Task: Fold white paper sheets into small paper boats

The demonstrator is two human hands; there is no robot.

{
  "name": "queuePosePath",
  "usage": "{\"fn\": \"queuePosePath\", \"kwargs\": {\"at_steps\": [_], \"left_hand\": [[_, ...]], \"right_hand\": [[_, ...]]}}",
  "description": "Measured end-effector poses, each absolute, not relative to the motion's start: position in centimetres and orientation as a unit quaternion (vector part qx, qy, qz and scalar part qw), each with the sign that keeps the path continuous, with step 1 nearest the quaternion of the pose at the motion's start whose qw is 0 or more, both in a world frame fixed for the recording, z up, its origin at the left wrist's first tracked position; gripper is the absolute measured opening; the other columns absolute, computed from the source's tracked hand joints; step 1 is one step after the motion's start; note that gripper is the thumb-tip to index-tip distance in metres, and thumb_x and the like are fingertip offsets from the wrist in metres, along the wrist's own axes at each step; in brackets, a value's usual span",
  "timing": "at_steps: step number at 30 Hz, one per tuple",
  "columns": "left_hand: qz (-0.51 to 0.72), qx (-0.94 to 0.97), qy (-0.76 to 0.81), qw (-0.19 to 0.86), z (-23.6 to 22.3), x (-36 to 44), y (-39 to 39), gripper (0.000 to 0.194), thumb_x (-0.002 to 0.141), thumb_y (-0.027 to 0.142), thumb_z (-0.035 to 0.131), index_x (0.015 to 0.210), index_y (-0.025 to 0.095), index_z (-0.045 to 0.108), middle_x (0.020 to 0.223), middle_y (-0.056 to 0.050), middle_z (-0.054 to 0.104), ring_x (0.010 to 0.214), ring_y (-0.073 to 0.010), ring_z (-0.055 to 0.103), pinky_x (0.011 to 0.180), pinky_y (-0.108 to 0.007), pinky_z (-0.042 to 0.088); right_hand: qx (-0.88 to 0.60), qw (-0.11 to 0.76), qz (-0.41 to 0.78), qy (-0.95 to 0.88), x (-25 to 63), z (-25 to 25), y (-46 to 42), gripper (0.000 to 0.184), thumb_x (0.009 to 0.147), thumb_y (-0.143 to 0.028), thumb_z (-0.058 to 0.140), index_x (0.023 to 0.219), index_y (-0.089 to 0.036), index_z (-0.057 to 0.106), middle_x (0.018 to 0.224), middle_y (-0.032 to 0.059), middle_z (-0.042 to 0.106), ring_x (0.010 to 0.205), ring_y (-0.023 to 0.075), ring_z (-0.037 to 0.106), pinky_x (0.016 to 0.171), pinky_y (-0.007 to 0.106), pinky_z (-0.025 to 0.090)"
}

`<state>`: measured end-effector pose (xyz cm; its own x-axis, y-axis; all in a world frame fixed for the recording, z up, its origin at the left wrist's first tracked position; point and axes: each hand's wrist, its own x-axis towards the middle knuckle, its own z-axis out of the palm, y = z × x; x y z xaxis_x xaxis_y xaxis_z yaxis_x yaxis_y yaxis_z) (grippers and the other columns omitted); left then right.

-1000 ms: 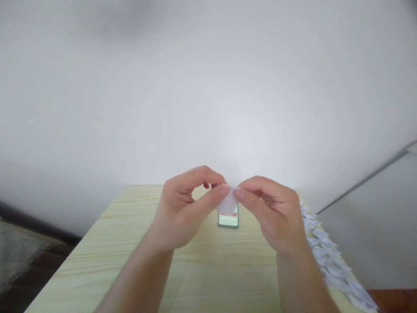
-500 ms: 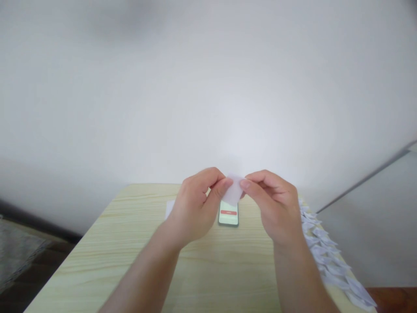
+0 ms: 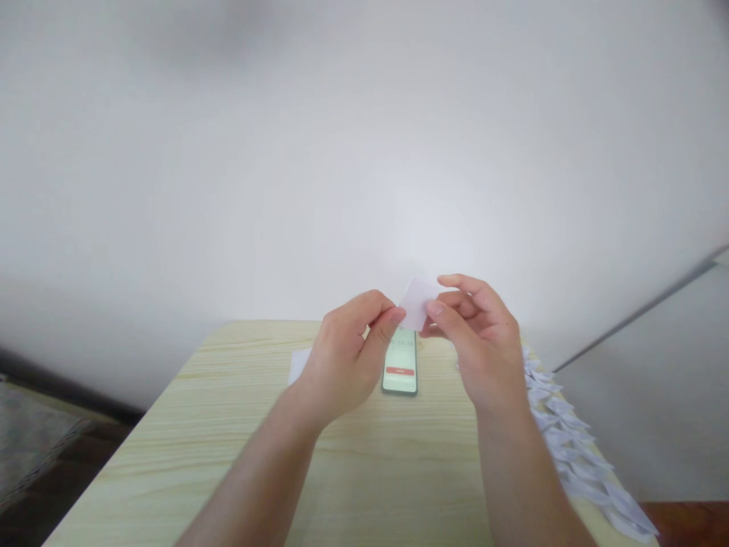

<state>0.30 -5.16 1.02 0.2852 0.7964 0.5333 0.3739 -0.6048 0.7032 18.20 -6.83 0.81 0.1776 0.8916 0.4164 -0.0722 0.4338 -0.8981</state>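
A small white piece of paper (image 3: 418,304) is held up between my two hands, above the far part of the table. My left hand (image 3: 356,353) pinches its left edge between thumb and forefinger. On the other side, the thumb of my right hand (image 3: 484,342) presses on the paper's right part, with the forefinger raised off near its upper corner. Whether other right fingers support it from behind is partly hidden. Below the paper lies a phone (image 3: 400,372) with a lit screen and a red bar.
Several folded white paper pieces (image 3: 575,441) line the right edge of the light wooden table (image 3: 392,471). Another white sheet (image 3: 297,365) lies partly behind my left hand. A white wall (image 3: 342,167) rises behind the table.
The paper has moved up and turned, so more of its face shows. My right forefinger has lifted and spread, while my left hand has barely moved. More of the phone screen is visible.
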Motion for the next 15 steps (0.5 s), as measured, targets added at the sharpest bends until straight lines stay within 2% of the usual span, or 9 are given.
{"fn": "queuePosePath", "kwargs": {"at_steps": [3, 5, 10, 12, 15], "left_hand": [[0.461, 0.779, 0.372, 0.206, 0.8, 0.3, -4.9, 0.031, 0.106, 0.034, 0.049, 0.08, 0.02, 0.058, 0.074, -0.001, 0.057, 0.069, -0.0143, 0.05, 0.066, -0.029, 0.04], [0.454, 0.79, 0.358, 0.205, 0.8, 0.3, -4.8, 0.029, 0.105, 0.033, 0.051, 0.082, 0.019, 0.06, 0.074, -0.001, 0.057, 0.069, -0.0141, 0.05, 0.068, -0.029, 0.041], [0.428, 0.808, 0.331, 0.232, 1.0, 0.2, -5.0, 0.019, 0.1, 0.028, 0.059, 0.085, 0.019, 0.066, 0.082, -0.002, 0.066, 0.079, -0.0157, 0.059, 0.074, -0.03, 0.045], [0.444, 0.788, 0.344, 0.251, 1.2, -0.1, -5.2, 0.008, 0.097, 0.027, 0.065, 0.094, 0.021, 0.069, 0.09, -0.002, 0.07, 0.085, -0.0164, 0.062, 0.079, -0.03, 0.047], [0.473, 0.767, 0.339, 0.272, 1.5, -0.7, -5.5, 0.02, 0.094, 0.023, 0.067, 0.114, 0.024, 0.069, 0.096, 0.0, 0.071, 0.087, -0.0156, 0.063, 0.08, -0.03, 0.048]], "right_hand": [[-0.395, 0.668, 0.342, -0.529, 18.2, 0.9, -6.8, 0.022, 0.087, -0.031, 0.08, 0.107, -0.027, 0.072, 0.092, 0.0, 0.072, 0.084, 0.0165, 0.07, 0.073, 0.03, 0.062], [-0.403, 0.664, 0.335, -0.534, 18.3, 1.1, -6.9, 0.017, 0.086, -0.031, 0.08, 0.101, -0.025, 0.074, 0.091, 0.0006, 0.071, 0.084, 0.017, 0.07, 0.073, 0.03, 0.061], [-0.407, 0.628, 0.335, -0.572, 19.0, 1.4, -7.1, 0.007, 0.089, -0.028, 0.077, 0.093, -0.024, 0.073, 0.099, 0.0028, 0.071, 0.091, 0.0192, 0.068, 0.078, 0.032, 0.058], [-0.412, 0.613, 0.317, -0.596, 19.1, 1.3, -7.1, 0.004, 0.088, -0.026, 0.076, 0.089, -0.024, 0.073, 0.101, 0.0026, 0.069, 0.094, 0.0193, 0.067, 0.081, 0.033, 0.055], [-0.426, 0.577, 0.301, -0.629, 19.2, 1.1, -7.2, 0.005, 0.087, -0.025, 0.077, 0.084, -0.024, 0.073, 0.097, 0.0016, 0.067, 0.091, 0.0182, 0.065, 0.08, 0.033, 0.053]]}}
